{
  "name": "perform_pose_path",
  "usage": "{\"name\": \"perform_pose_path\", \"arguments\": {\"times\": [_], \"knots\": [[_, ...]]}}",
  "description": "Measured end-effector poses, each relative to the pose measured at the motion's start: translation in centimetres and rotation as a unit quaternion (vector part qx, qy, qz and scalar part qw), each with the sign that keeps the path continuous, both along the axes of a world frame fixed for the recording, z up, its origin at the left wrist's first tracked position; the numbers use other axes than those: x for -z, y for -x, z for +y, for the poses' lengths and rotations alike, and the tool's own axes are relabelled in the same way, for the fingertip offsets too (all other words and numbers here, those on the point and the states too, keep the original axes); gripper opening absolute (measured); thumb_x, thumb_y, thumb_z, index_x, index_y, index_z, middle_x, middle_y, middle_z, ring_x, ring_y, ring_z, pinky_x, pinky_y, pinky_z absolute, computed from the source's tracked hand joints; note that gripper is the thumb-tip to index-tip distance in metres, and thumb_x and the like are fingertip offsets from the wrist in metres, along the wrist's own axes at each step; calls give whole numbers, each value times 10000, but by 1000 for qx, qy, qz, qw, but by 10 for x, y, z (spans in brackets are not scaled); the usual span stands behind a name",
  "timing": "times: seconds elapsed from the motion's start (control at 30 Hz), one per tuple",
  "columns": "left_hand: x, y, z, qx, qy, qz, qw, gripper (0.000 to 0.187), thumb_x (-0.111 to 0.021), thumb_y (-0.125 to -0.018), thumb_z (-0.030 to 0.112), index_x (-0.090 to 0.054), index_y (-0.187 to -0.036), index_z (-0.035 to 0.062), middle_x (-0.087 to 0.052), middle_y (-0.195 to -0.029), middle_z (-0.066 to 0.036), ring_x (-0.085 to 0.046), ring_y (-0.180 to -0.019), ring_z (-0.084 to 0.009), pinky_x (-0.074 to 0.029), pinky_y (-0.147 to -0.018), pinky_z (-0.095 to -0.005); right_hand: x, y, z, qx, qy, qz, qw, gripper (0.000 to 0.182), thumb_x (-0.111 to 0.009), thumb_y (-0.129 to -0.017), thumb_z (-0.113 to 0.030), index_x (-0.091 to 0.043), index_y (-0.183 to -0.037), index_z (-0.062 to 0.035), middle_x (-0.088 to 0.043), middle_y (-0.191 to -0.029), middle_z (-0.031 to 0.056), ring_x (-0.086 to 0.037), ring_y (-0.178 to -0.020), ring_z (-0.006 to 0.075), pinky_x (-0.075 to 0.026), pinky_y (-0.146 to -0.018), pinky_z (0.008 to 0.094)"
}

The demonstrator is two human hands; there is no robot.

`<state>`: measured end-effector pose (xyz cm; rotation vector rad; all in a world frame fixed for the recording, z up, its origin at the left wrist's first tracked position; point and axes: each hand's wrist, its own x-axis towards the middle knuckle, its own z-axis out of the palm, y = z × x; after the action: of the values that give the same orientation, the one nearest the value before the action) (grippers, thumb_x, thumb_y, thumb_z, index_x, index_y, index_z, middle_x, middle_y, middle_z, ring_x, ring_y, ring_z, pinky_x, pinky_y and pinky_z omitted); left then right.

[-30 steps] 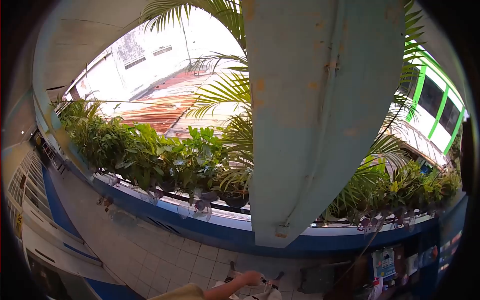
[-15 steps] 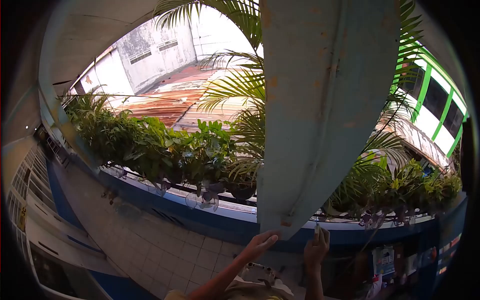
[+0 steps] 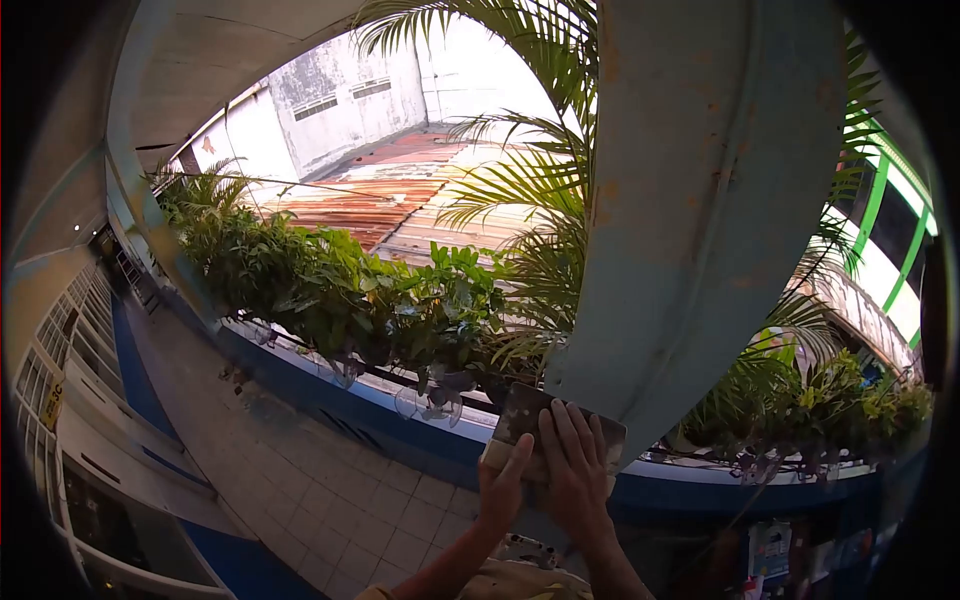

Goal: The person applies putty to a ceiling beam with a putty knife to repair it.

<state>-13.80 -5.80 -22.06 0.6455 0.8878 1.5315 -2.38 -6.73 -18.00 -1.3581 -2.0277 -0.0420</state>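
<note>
A flat rectangular sheet (image 3: pixel 522 412), dark grey-brown with a paler beige band along its lower edge, is held low in front of the pillar (image 3: pixel 690 220). It looks like sandpaper. My left hand (image 3: pixel 503 488) grips its lower left side, thumb over the top and the other fingers mostly hidden. My right hand (image 3: pixel 577 465) lies across the sheet with its fingers stretched out flat and pointing up. The sheet overlaps the pillar's lower end in this view. That pillar is pale blue-grey, with worn orange-brown spots and a raised vertical line.
Potted green plants (image 3: pixel 340 285) line a blue and white parapet (image 3: pixel 340 405) on both sides of the pillar. Palm fronds (image 3: pixel 540 180) hang close beside it. A tiled walkway (image 3: pixel 310 490) runs left. Rusty roofing (image 3: pixel 370 205) shows beyond.
My hands were apart, the right one holding a small thin piece upright. Both are now together at the flat sheet, and the view has shifted so the pillar appears farther right.
</note>
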Motion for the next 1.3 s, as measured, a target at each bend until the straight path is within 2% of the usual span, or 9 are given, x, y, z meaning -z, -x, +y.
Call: {"name": "perform_pose_path", "arguments": {"times": [0.2, 0.3, 0.37, 0.5, 0.57, 0.7, 0.77, 0.97, 1.3], "knots": [[9, 19, 35, 100, -52, -216, 970, 328, -569, -1041, 194, -532, -1334, 49, -620, -1261, -75, -620, -1126, -166, -533, -931, -366, -22, -24, 0, 8, 3, -65, 998, 824, -801, -750, -273, -476, -1450, 16, -413, -1524, 199, -378, -1431, 372, -249, -1196, 548], [12, 31, 61, 158, -99, -278, 942, 421, -494, -1060, 251, -437, -1429, 58, -561, -1371, -119, -559, -1257, -273, -474, -1038, -482, -9, -40, -3, 96, -71, 65, 991, 735, -774, -855, -273, -462, -1478, -36, -482, -1464, 231, -482, -1377, 321, -380, -1121, 524], [15, 30, 67, 178, -118, -289, 933, 472, -485, -1052, 290, -412, -1457, 58, -526, -1421, -143, -532, -1296, -310, -453, -1072, -520, 20, -50, 5, 110, 7, 391, 914, 526, -727, -938, -260, -558, -1362, 0, -667, -1190, 200, -662, -1094, 210, -522, -925, 382], [34, 16, 67, 231, -131, -314, 911, 499, -524, -1031, 252, -397, -1465, 41, -514, -1433, -143, -511, -1321, -319, -461, -1076, -523, 23, -57, 21, 112, 35, 451, 885, 316, -695, -974, -243, -643, -1140, 22, -695, -887, 75, -619, -802, 88, -503, -716, 259], [33, 16, 69, 264, -170, -278, 908, 514, -559, -1005, 200, -401, -1457, 15, -531, -1411, -165, -542, -1294, -325, -478, -1066, -530, 14, -56, 31, 120, -22, 503, 855, 271, -664, -999, -244, -638, -946, 21, -616, -759, 2, -506, -725, 48, -431, -633, 243], [15, 46, 95, 318, -127, -272, 900, 468, -599, -981, 146, -474, -1404, -10, -593, -1335, -180, -616, -1196, -284, -501, -1026, -455, 31, -55, 55, 104, -54, 573, 811, 270, -625, -1021, -244, -646, -964, 20, -597, -816, -1, -485, -753, 52, -405, -655, 245], [-7, 48, 101, 240, -138, -96, 956, 399, -651, -962, 131, -557, -1321, -17, -652, -1245, -158, -652, -1109, -229, -516, -977, -385, 40, -49, 67, 114, -144, 535, 824, 274, -650, -1009, -242, -629, -902, 9, -560, -708, -18, -445, -656, 38, -365, -576, 230], [-37, 28, 127, 78, -146, 211, 964, 302, -773, -904, 139, -651, -1129, -21, -713, -1030, -49, -630, -921, -96, -519, -827, -278, 26, -31, 93, 136, -187, 601, 765, 281, -705, -975, -233, -635, -855, 12, -573, -713, -8, -455, -656, 42, -361, -572, 234], [-53, 18, 145, -15, -205, 189, 960, 324, -793, -896, 209, -657, -1077, -23, -711, -983, -41, -611, -870, -87, -501, -791, -261, -25, -35, 103, 215, -198, 518, 804, 310, -726, -955, -212, -636, -775, 24, -567, -662, -36, -451, -638, 34, -351, -547, 240]]}}
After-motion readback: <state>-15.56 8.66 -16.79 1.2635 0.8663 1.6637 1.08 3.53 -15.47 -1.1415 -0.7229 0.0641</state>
